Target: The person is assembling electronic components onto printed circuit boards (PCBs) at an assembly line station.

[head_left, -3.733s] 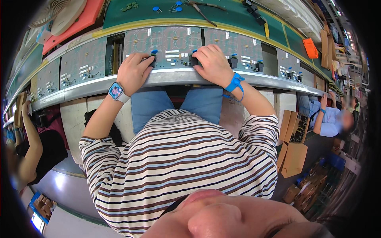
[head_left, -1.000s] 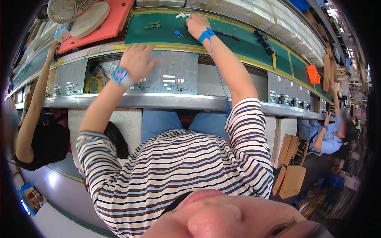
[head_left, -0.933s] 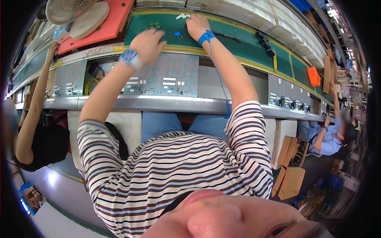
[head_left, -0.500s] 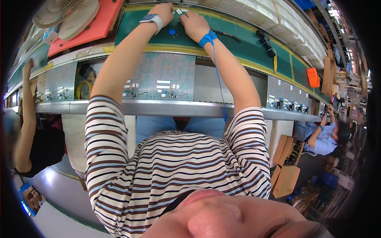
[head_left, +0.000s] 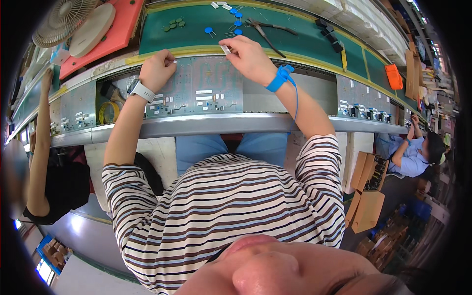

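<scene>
My left hand (head_left: pixel 156 71) is closed at the left of a circuit board (head_left: pixel 216 81), pinching a small white component (head_left: pixel 174 62). To the right, my right hand (head_left: pixel 250 56) pinches a small white rectangular component (head_left: pixel 225 49) above the board's far edge. Blue disc components (head_left: pixel 210 30) with wire leads lie on the green mat (head_left: pixel 191 40) beyond my hands. A few loose white rectangular components (head_left: pixel 221 5) rest at the mat's far side. Green disc components (head_left: pixel 174 23) sit in a cluster to the left.
Pliers (head_left: pixel 263 32) and black blocks (head_left: pixel 329 35) lie on the mat, with an orange roll (head_left: pixel 393 77) farther right. A fan (head_left: pixel 64 22) stands at the far left. The metal rail (head_left: pixel 196 126) runs along the near edge. Other people sit at both sides.
Both hands have come back from the mat's far side toward me, each with a white component. They have moved apart, the left one leftward, uncovering the pliers and discs.
</scene>
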The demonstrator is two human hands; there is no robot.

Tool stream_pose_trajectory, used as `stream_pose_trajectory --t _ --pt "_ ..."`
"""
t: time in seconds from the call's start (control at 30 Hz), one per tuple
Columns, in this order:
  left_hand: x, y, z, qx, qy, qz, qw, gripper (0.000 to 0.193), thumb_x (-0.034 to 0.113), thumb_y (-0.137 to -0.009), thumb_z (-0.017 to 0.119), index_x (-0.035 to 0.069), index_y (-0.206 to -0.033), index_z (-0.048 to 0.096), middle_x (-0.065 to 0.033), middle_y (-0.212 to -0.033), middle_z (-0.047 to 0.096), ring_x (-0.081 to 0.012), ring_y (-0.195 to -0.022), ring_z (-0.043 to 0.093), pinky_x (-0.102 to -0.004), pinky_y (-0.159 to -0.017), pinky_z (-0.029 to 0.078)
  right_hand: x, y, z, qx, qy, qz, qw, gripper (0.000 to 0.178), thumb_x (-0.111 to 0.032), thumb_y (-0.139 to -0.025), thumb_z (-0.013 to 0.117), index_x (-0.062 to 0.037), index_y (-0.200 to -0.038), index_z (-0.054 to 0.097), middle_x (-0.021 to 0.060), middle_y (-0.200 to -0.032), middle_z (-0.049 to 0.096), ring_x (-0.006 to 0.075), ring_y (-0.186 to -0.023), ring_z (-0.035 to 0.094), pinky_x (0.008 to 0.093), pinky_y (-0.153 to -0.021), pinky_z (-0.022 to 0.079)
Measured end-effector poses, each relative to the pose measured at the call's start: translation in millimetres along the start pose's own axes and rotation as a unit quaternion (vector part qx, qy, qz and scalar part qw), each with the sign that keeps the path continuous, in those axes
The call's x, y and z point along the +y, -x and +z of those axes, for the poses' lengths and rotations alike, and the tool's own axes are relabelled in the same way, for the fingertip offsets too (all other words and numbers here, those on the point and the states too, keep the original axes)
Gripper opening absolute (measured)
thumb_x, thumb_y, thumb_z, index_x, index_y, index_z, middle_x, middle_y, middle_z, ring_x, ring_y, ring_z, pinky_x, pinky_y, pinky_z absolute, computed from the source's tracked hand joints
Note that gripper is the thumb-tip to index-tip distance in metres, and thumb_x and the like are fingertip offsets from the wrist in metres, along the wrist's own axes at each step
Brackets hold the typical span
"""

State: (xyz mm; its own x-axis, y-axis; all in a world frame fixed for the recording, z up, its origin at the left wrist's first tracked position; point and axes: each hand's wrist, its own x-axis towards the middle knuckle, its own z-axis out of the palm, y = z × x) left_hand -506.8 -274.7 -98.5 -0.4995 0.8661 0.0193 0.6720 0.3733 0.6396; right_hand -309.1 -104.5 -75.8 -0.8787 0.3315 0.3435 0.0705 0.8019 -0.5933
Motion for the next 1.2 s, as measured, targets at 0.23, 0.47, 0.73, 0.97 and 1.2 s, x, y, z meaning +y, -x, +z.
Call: stream_pose_trajectory --t 0.23,0.47,0.73,0.97,1.2 --pt "1 -3 7 0.03 -0.061 0.005 0.998 0.018 0.018 -0.073 0.056 0.004 -0.084 0.06 -0.0151 -0.074 0.063 -0.0315 -0.072 0.061 -0.0381 -0.066 0.048 2 10 1 -0.035 -0.042 0.085 0.995 0.027 -0.005 -0.076 0.06 -0.0018 -0.103 0.057 0.011 -0.089 0.059 0.0214 -0.071 0.06 0.0289 -0.064 0.048" --pt "10 -1 6 0.04 -0.118 0.02 0.992 0.02 0.021 -0.077 0.057 0.006 -0.089 0.061 -0.0139 -0.073 0.063 -0.0305 -0.069 0.061 -0.0375 -0.064 0.048 5 15 7 -0.097 0.082 0.036 0.991 0.027 -0.019 -0.075 0.064 -0.0014 -0.095 0.06 0.0114 -0.086 0.059 0.027 -0.079 0.059 0.0353 -0.067 0.047" --pt "-18 -61 -19 0.147 -0.156 0.036 0.976 0.021 0.022 -0.082 0.052 0.009 -0.096 0.061 -0.0163 -0.093 0.062 -0.0333 -0.085 0.059 -0.0408 -0.074 0.048 3 15 9 -0.079 0.135 0.066 0.986 0.026 -0.021 -0.074 0.065 -0.0037 -0.094 0.062 0.0097 -0.084 0.056 0.0286 -0.078 0.056 0.038 -0.068 0.045" --pt "-40 -95 -6 0.167 -0.235 0.052 0.956 0.027 0.025 -0.082 0.054 0.008 -0.102 0.061 -0.015 -0.1 0.058 -0.0328 -0.09 0.057 -0.0392 -0.079 0.047 7 16 12 -0.081 0.138 0.045 0.986 0.026 -0.021 -0.074 0.064 -0.0042 -0.095 0.062 0.0099 -0.084 0.056 0.0289 -0.08 0.056 0.0388 -0.068 0.045" --pt "-30 -88 -10 0.115 -0.29 0.106 0.944 0.018 0.017 -0.084 0.05 0.003 -0.089 0.058 -0.0161 -0.088 0.06 -0.0315 -0.084 0.06 -0.0398 -0.073 0.049 -14 -14 1 -0.118 0.241 0.014 0.963 0.025 -0.025 -0.077 0.06 -0.0066 -0.094 0.063 0.0105 -0.087 0.057 0.0293 -0.083 0.057 0.0394 -0.07 0.046"
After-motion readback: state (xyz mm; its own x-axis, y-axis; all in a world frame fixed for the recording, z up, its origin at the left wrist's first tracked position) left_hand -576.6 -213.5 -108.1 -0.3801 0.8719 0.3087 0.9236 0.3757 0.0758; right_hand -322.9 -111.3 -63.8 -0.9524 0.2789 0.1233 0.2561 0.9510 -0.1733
